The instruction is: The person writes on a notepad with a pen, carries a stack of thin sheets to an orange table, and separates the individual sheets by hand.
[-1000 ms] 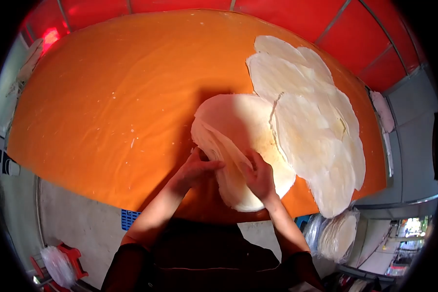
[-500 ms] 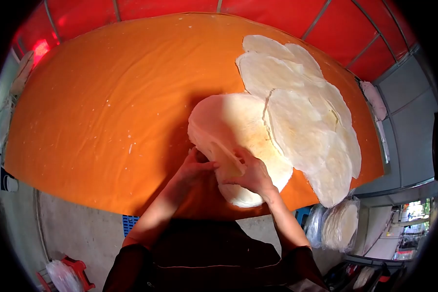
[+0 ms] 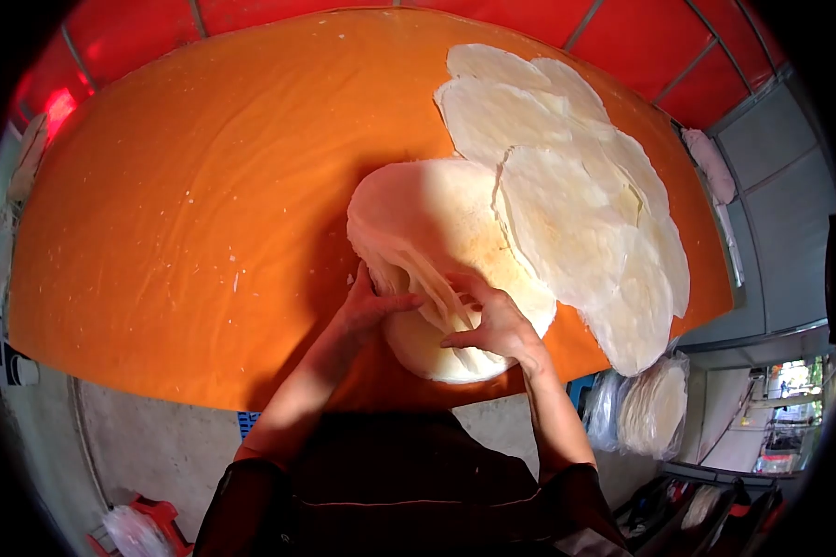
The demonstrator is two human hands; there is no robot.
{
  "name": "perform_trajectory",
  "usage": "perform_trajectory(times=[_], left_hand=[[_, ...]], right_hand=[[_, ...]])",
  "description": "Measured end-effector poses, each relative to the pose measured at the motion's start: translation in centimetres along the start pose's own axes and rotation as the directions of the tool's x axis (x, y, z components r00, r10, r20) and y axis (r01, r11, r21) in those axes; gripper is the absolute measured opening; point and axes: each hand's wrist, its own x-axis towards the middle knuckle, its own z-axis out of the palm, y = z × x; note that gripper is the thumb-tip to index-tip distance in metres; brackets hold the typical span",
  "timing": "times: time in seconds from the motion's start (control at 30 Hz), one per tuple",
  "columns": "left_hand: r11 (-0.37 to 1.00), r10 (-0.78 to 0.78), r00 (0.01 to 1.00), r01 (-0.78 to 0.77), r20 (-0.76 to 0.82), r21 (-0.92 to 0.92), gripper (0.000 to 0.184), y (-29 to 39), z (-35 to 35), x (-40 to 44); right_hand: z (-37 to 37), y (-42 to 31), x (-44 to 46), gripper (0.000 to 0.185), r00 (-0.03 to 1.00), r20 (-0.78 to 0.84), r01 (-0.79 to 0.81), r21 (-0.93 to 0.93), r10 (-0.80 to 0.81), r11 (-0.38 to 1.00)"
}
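A stack of thin, pale round sheets [image 3: 427, 209] lies near the front edge of the orange table, its near-left part lifted in loose folds. My left hand [image 3: 373, 302] is at the stack's left edge, thumb over the sheets and fingers partly hidden beside them. On the folded layer, my right hand [image 3: 492, 323] has its thumb and fingers curled round a raised ridge of sheet. More pale sheets [image 3: 567, 218] overlap in a spread to the right, touching the stack.
The orange table [image 3: 158, 232] has small white crumbs on it. Bagged round sheets [image 3: 653, 408] are below its right edge. At the lower left is a red stool [image 3: 163, 524] with clear plastic on it. Red panels [image 3: 492, 19] stand behind the table.
The top layers beneath my hands have bunched into a taller, narrower fold. My right hand has moved left and its grasp on the fold has changed. The whole view has shifted slightly.
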Motion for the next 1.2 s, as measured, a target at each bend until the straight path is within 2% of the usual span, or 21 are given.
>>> perform_trajectory(times=[0.07,0.13,0.17,0.27,0.3,0.33,0.43,0.53,0.63,0.73,0.77,0.8,0.83,0.87,0.93,0.97,1.0,1.03,1.1,1.17,1.2], left_hand=[[0.999,-0.048,0.999,0.048,0.014,0.013,0.080,0.3,0.0,-0.2],[0.993,-0.111,0.990,0.107,0.088,0.042,0.085,0.1,-1.1,-0.3],[0.994,-0.106,0.992,0.105,0.063,0.028,0.085,0.1,-1.0,-0.3],[0.997,-0.048,0.998,0.050,0.036,-0.054,0.085,0.7,0.3,-0.9],[0.994,0.001,0.998,0.006,0.057,-0.111,0.085,1.1,1.1,-1.3],[0.985,0.051,0.996,-0.037,0.076,-0.168,0.086,1.4,1.5,-1.4],[0.998,0.026,0.989,-0.034,0.145,0.053,0.087,0.9,0.4,-1.3],[0.991,-0.047,0.989,0.028,0.143,0.131,0.084,1.1,0.3,-1.2],[0.998,-0.001,0.987,0.012,0.162,-0.068,0.081,0.5,-0.3,-1.2],[0.986,0.017,0.989,0.007,0.144,-0.168,0.069,-0.4,-1.2,-1.7],[0.991,-0.022,0.996,0.033,0.089,-0.126,0.065,0.0,-1.0,-2.4],[0.994,-0.059,0.998,0.062,0.037,-0.085,0.061,0.8,-0.5,-3.3],[0.994,-0.097,0.995,0.097,-0.008,-0.047,0.057,1.2,-0.3,-3.9],[0.989,-0.118,0.993,0.118,0.010,-0.093,0.052,0.3,-1.3,-3.7],[0.970,-0.159,0.985,0.167,0.061,-0.176,0.044,-2.3,-3.8,-2.4],[0.986,-0.140,0.990,0.139,-0.006,-0.090,0.040,-1.9,-3.2,-2.2],[0.994,-0.108,0.992,0.108,-0.072,-0.001,0.036,-1.2,-2.4,-2.1],[0.993,-0.065,0.988,0.078,-0.138,0.088,0.033,-0.9,-1.8,-2.1],[0.876,0.384,0.917,-0.324,-0.111,0.358,0.033,-4.4,-8.0,-2.0],[0.876,0.402,0.906,-0.338,-0.135,0.343,0.036,-1.4,-8.6,-1.8],[0.933,0.273,0.933,-0.197,-0.234,0.301,0.040,3.0,-7.2,-2.5]], right_hand=[[0.1,0.2,0.0,0.076,1.000,-0.011,-0.019,0.081,0.020,0.997],[0.3,0.6,0.0,0.071,1.000,-0.012,-0.018,0.054,0.018,0.998],[0.4,0.8,0.1,0.068,1.000,-0.012,-0.016,0.039,0.017,0.999],[1.6,0.4,0.0,0.050,0.980,-0.188,0.060,-0.029,-0.065,0.998],[2.5,0.9,0.0,0.042,0.954,-0.293,0.018,-0.143,-0.060,0.990],[3.7,1.4,-0.1,0.043,0.946,-0.306,0.050,-0.184,-0.105,0.982],[5.5,1.8,-0.4,0.046,0.927,-0.305,0.113,-0.327,-0.217,0.938],[4.5,2.7,0.1,0.047,0.955,-0.289,0.055,-0.044,-0.066,0.998],[3.7,1.7,0.2,0.046,0.966,-0.252,-0.041,0.059,0.055,0.997],[4.3,2.7,0.5,0.040,0.951,-0.311,0.003,0.030,0.006,1.000],[5.6,2.7,0.5,0.038,0.923,-0.374,-0.004,0.225,0.090,0.974],[6.5,3.1,0.1,0.039,0.925,-0.370,0.068,-0.060,-0.086,0.996],[7.5,3.5,-0.3,0.040,0.897,-0.354,0.125,-0.373,-0.265,0.920],[8.5,3.9,-0.6,0.042,0.842,-0.327,0.150,-0.624,-0.430,0.767],[9.2,1.0,-0.6,0.035,0.928,-0.265,-0.006,-0.713,-0.262,0.701],[7.4,-1.5,-1.0,0.031,0.963,-0.265,-0.085,-0.498,-0.057,0.863],[4.4,-4.6,-1.1,0.028,0.969,-0.206,-0.183,-0.251,0.132,0.951],[2.3,-6.1,-1.4,0.025,0.952,-0.097,-0.292,0.006,0.291,0.956],[-1.6,-5.8,-1.0,0.021,0.987,-0.115,-0.099,0.086,0.108,0.991],[-6.7,-5.6,-0.7,0.017,0.978,-0.210,0.003,0.089,0.016,0.996],[-9.2,-5.3,-0.8,0.015,0.960,-0.278,0.012,0.110,0.019,0.994]])
